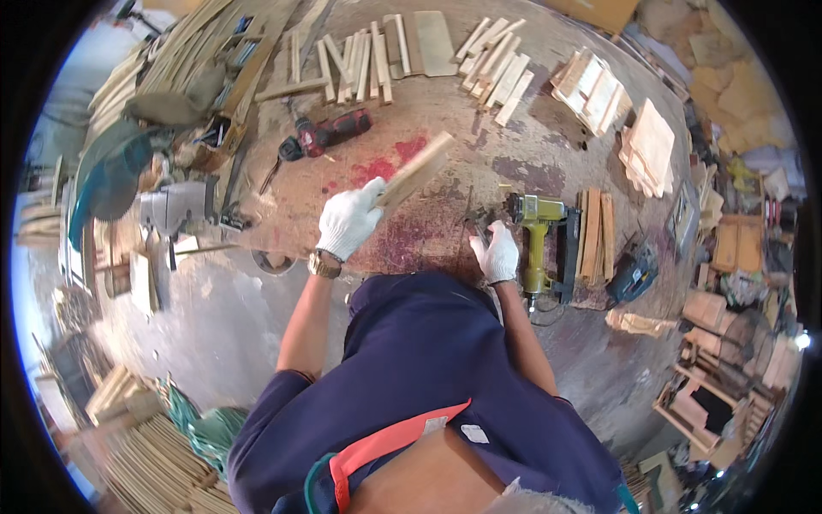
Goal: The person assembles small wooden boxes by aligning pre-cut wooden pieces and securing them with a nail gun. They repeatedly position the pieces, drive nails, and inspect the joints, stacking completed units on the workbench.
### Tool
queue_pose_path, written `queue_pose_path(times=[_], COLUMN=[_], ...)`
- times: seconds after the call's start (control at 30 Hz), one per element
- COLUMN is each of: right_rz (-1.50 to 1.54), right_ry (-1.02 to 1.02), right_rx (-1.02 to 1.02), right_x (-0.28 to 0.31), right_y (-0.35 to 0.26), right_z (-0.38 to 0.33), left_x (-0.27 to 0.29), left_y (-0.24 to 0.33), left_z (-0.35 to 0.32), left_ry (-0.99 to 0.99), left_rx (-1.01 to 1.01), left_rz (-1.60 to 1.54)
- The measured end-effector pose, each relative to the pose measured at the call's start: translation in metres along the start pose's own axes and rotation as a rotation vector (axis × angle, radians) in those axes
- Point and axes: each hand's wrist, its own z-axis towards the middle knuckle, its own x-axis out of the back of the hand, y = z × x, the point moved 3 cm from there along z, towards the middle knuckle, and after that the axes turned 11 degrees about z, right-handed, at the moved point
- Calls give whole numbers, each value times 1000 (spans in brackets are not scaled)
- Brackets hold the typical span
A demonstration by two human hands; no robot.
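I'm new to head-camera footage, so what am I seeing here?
It's one picture from a fisheye camera on a person's head, looking down, so straight edges bend. There is no robot, just that person at work. The gloved left hand grips a flat wooden piece over the workbench. The gloved right hand is beside a yellow-green nail gun; whether that hand holds anything is unclear. On the workbench also lie a red-and-black drill, wooden strips and a stack of thin boards.
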Motion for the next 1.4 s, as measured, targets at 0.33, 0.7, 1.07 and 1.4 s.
queue_pose_path(times=[0.33, 0.7, 1.07, 1.4], right_rz=[-93, 1003, 1042, 1062], right_ry=[-170, -102, -77, -25], right_rx=[-178, -278, -193, -229], right_x=[-1, 76, 65, 86], right_y=[12, -102, -120, -99], right_z=[4, 38, 46, 42], left_x=[-11, -14, -15, -3], left_y=[-1, 7, 4, -19], left_z=[-12, -14, -11, 10], left_ry=[132, 123, 79, 103], left_rx=[-11, 44, 59, 17], left_rz=[37, 84, 83, 191])
